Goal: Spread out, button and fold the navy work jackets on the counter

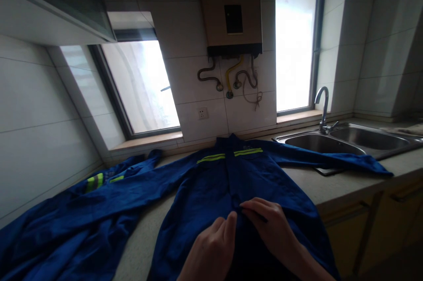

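Observation:
A blue work jacket [211, 184] with yellow reflective stripes lies spread front-up on the countertop [330, 184], sleeves stretched left and right. Both my hands meet at its front placket near the lower middle. My left hand [211, 245] pinches the fabric edge with thumb and fingers closed. My right hand [269, 223] is also closed on the placket just beside it, fingertips touching the left hand's. A second blue garment [66, 223] with reflective patches lies crumpled at the left.
A steel double sink [346, 142] with a tap [324, 109] sits at the right; one jacket sleeve reaches its front rim. A wall heater [231, 7] with hoses hangs ahead between two windows. A wall socket [202, 113] is below.

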Demonstrator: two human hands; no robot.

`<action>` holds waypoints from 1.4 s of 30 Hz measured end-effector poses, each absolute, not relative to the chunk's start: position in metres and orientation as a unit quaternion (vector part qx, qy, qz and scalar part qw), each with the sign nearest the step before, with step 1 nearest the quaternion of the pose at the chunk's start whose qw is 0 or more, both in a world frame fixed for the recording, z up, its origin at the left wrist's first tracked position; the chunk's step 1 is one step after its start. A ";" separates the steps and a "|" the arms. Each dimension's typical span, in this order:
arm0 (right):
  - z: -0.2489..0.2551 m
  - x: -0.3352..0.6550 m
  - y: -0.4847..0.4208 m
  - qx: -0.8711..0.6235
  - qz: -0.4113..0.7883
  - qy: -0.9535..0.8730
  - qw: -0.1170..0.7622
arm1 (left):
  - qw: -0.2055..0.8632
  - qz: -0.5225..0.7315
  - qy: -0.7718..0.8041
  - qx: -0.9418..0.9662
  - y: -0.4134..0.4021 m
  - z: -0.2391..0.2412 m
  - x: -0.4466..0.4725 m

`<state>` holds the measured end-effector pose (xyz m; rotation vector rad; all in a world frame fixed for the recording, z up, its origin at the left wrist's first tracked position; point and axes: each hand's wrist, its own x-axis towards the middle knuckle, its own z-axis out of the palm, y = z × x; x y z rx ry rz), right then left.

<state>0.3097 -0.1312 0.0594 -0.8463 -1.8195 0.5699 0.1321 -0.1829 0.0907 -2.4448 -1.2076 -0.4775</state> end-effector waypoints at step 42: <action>0.043 0.316 -0.130 -0.245 0.142 -0.836 0.471 | 0.150 -0.176 -0.395 -0.889 -0.160 0.078 0.133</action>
